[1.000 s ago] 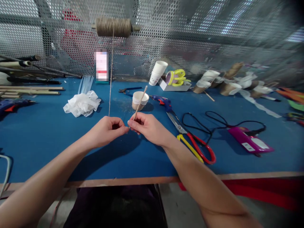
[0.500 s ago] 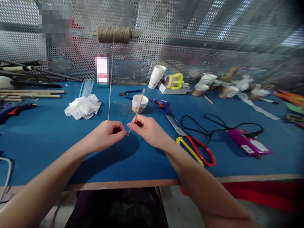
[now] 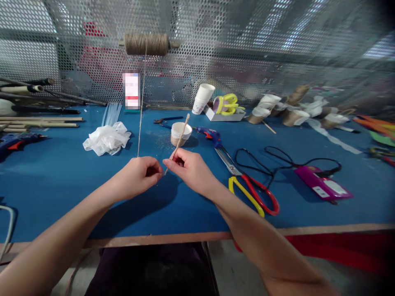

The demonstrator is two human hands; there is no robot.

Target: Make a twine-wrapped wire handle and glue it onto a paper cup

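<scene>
Twine [image 3: 141, 111] runs down from a spool [image 3: 146, 44] on the mesh wall to my left hand [image 3: 140, 176], whose fingers are pinched closed on it. My right hand [image 3: 188, 166] is closed around a thin stick [image 3: 183, 131] that looks wrapped in twine; it tilts up and to the right. The stick's lower end pokes out below my right fingers, close to my left fingertips. Behind the stick's upper part stands a small paper cup [image 3: 177, 139], brown at its base with a white rim. Whether the twine joins the stick is hidden by my fingers.
Large scissors [image 3: 242, 185] lie right of my right hand, near a blue glue gun [image 3: 211, 135] and a purple power strip [image 3: 322, 183]. Crumpled white plastic [image 3: 108, 139] sits at left. Pliers [image 3: 168, 120], stacked cups [image 3: 203, 98] and a phone [image 3: 131, 90] are farther back.
My hands have shifted slightly left, the right one still gripping the stick. The stick leans a little more to the right, and the twine slants a bit more toward the left.
</scene>
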